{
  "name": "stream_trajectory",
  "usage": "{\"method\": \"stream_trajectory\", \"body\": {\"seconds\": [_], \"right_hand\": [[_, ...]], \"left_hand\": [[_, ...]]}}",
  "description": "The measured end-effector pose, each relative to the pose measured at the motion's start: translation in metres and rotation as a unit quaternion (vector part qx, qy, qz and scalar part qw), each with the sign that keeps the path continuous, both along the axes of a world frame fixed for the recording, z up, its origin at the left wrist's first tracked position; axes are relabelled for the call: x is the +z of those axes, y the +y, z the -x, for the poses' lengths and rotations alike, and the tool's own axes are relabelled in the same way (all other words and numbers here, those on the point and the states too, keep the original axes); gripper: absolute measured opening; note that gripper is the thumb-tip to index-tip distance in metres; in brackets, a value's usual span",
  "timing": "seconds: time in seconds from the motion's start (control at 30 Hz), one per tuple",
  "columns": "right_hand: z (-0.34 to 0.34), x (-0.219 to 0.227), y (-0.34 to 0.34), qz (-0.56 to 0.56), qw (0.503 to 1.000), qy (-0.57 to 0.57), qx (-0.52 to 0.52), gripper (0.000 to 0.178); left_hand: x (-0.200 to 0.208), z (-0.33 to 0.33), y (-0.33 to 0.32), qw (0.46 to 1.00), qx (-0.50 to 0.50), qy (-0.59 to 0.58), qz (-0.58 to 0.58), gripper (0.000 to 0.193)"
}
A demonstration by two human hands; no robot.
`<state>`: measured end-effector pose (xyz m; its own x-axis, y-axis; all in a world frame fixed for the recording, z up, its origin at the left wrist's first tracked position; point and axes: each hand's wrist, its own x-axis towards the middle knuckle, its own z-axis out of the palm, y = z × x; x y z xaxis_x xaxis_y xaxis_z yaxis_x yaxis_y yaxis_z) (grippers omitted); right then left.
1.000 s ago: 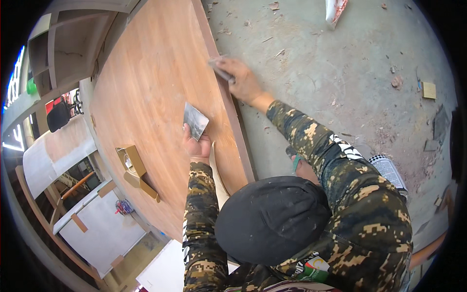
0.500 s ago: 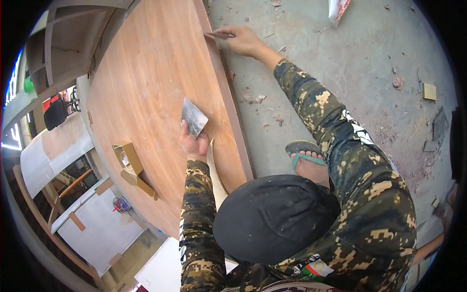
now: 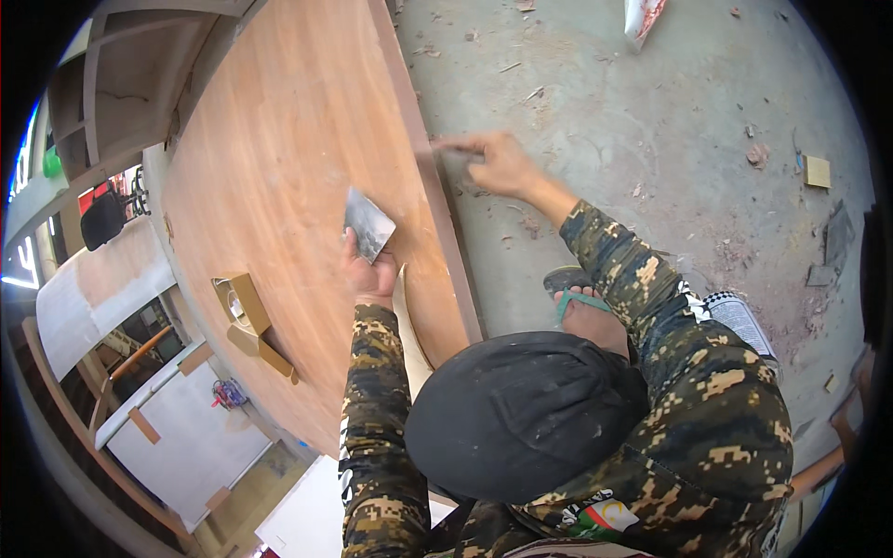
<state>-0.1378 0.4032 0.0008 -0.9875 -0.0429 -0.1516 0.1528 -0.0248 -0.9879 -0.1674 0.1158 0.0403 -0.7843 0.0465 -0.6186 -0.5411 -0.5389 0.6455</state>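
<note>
A large reddish-brown plywood panel (image 3: 279, 158) lies in front of me, its long right edge (image 3: 445, 232) running next to the concrete floor. My left hand (image 3: 370, 274) rests on the panel and holds up a flat grey metal plate (image 3: 369, 223) smeared with filler. Farther along the edge, my right hand (image 3: 500, 163) is stretched out and grips a small putty knife (image 3: 448, 145). The knife is blurred, and its tip touches the panel's edge. Both sleeves are camouflage, and my black cap (image 3: 521, 414) hides the near end of the panel's edge.
Small wooden blocks (image 3: 246, 312) sit on the panel's left part. My foot in a green sandal (image 3: 581, 307) stands on the dusty concrete floor (image 3: 670, 121) beside a can (image 3: 744, 321). Scraps and a yellow block (image 3: 817, 172) lie to the right. White boards (image 3: 186, 437) are at lower left.
My right hand slid away along the panel's edge with the putty knife, then came back toward me. The left hand with the metal plate has barely moved.
</note>
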Motion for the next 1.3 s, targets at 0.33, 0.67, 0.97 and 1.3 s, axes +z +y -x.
{"method": "stream_trajectory", "body": {"seconds": [0.33,0.67,0.97,1.3], "right_hand": [[-0.036,-0.004,-0.062,-0.074,0.963,0.14,-0.217,0.048],[0.122,-0.047,0.067,-0.084,0.976,0.067,-0.187,0.047],[0.06,-0.044,0.01,0.109,0.987,-0.021,-0.115,0.046],[-0.029,0.017,-0.009,0.039,0.996,-0.023,0.071,0.051]], "left_hand": [[-0.004,-0.004,0.011,1.0,0.019,-0.004,0.01,0.031],[-0.009,-0.008,0.032,1.0,0.001,-0.001,0.028,0.034],[-0.004,-0.003,0.021,0.999,0.033,0.012,0.023,0.034],[-0.008,0.001,0.012,0.997,0.04,0.013,0.069,0.037]]}}
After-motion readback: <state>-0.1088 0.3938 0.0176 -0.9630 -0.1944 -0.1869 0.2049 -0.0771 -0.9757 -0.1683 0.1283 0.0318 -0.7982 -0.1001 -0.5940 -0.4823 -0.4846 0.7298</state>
